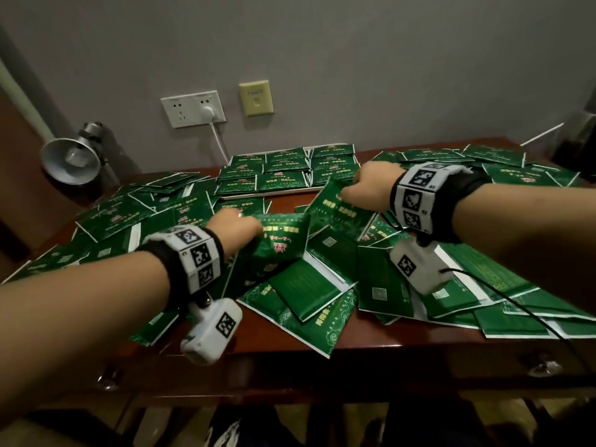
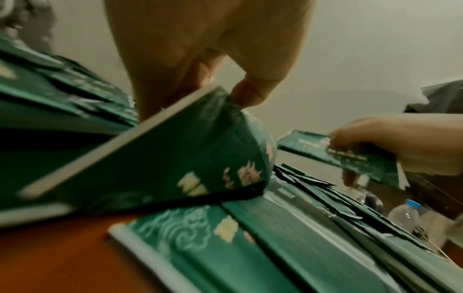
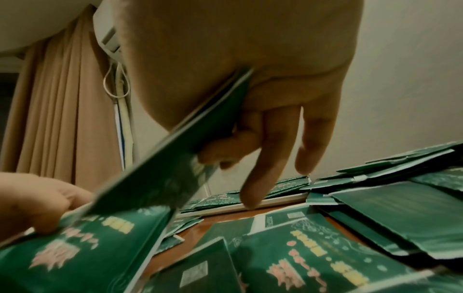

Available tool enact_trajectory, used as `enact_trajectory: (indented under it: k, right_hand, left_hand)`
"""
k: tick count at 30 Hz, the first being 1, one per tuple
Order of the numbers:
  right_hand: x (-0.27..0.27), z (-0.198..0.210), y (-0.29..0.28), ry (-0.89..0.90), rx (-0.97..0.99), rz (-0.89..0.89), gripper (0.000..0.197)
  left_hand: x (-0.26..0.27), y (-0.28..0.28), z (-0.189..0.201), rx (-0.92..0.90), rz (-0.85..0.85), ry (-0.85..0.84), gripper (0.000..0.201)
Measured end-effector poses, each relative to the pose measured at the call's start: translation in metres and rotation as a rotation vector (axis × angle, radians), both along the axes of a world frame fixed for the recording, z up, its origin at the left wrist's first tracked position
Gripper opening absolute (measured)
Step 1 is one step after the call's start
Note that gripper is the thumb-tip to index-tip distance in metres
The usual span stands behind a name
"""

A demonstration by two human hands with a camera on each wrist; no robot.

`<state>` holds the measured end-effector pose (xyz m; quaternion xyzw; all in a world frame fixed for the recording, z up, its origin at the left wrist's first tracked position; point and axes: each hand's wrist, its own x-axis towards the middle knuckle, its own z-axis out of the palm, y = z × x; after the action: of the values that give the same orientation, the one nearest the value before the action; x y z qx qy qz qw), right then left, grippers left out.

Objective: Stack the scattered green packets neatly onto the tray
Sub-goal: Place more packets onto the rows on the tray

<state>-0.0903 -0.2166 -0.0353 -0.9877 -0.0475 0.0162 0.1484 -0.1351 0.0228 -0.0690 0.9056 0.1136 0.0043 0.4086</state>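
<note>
Head view: left hand (image 1: 237, 225) fingers grasp one green packet (image 1: 280, 243), right hand (image 1: 374, 185) fingers grasp another packet (image 1: 338, 208), both lifted above packet-strewn surface (image 1: 371, 337); tray (image 1: 274, 191) behind, stacked rows.

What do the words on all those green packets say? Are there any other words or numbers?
Green packets: gold and pink print, too blurred to read.
Packets on the tray: print too small to read.
Wrist bands: black-and-white code squares, no words.
Nothing else readable.
</note>
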Motion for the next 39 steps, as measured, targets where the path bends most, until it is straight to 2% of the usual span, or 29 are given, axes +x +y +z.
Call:
enact_trajectory:
  k: [2,6,9,11,13,14,15,16,18,19,21,22,23,25,28,30,33,36,39]
  right_hand:
    - [-0.003,-0.006,0.004,0.044,-0.07,0.022,0.03]
    - [-0.01,-0.012,0.009,0.123,-0.201,0.058,0.026]
    - [-0.013,-0.012,0.016,0.122,-0.238,0.082,0.023]
    - [-0.014,-0.014,0.02,0.133,-0.236,0.098,0.031]
    - [-0.015,-0.016,0.024,0.153,-0.242,0.123,0.033]
    - [-0.015,-0.017,0.026,0.16,-0.244,0.135,0.034]
    - [-0.016,-0.018,0.028,0.165,-0.247,0.145,0.035]
    - [-0.017,-0.019,0.03,0.165,-0.252,0.156,0.037]
    - [-0.019,-0.019,0.032,0.161,-0.277,0.173,0.039]
    - [-0.02,-0.02,0.032,0.159,-0.292,0.184,0.04]
    - [-0.023,-0.02,0.032,0.149,-0.331,0.204,0.04]
    - [-0.024,-0.021,0.032,0.142,-0.347,0.214,0.04]
    - [-0.024,-0.022,0.032,0.138,-0.357,0.219,0.041]
    - [-0.024,-0.025,0.031,0.134,-0.351,0.217,0.042]
    - [-0.023,-0.029,0.03,0.118,-0.294,0.199,0.044]
    - [-0.021,-0.031,0.029,0.084,-0.262,0.196,0.042]
    - [-0.02,-0.032,0.026,0.064,-0.211,0.203,0.051]
    - [-0.023,-0.036,0.027,0.129,-0.201,0.236,0.075]
    - [-0.025,-0.044,0.032,0.173,-0.233,0.27,0.081]
  left_hand:
    - [-0.006,0.006,-0.005,-0.002,0.037,0.033,0.015]
    - [-0.015,0.008,-0.001,0.056,-0.015,0.104,0.037]
    - [-0.017,0.008,0.006,0.371,-0.061,0.169,0.033]
    - [-0.022,0.002,0.015,0.602,-0.19,0.354,0.027]
    - [-0.03,-0.005,0.024,0.716,-0.307,0.592,0.034]
    - [-0.032,-0.008,0.027,0.79,-0.342,0.645,0.037]
    - [-0.032,-0.01,0.028,0.894,-0.389,0.624,0.036]
    - [-0.032,-0.012,0.029,1.025,-0.456,0.521,0.03]
    - [-0.028,-0.014,0.027,1.227,-0.668,0.221,0.01]
    - [-0.024,-0.014,0.022,1.271,-0.809,0.084,0.031]
    - [-0.018,-0.017,0.012,1.376,-1.071,-0.026,0.074]
    - [-0.019,-0.02,0.011,1.419,-1.14,-0.042,0.084]
    - [-0.019,-0.025,0.011,1.436,-1.173,-0.041,0.086]
    - [-0.016,-0.03,0.01,1.42,-1.201,-0.064,0.071]
    - [-0.011,-0.032,0.01,1.393,-1.25,-0.126,0.039]
    - [-0.009,-0.031,0.011,1.277,-1.215,-0.133,0.025]
    - [-0.004,-0.025,0.019,0.998,-0.996,-0.106,0.011]
    - [0.001,-0.017,0.021,0.732,-0.767,-0.121,0.016]
    - [0.009,-0.011,0.013,0.589,-0.613,-0.102,0.017]
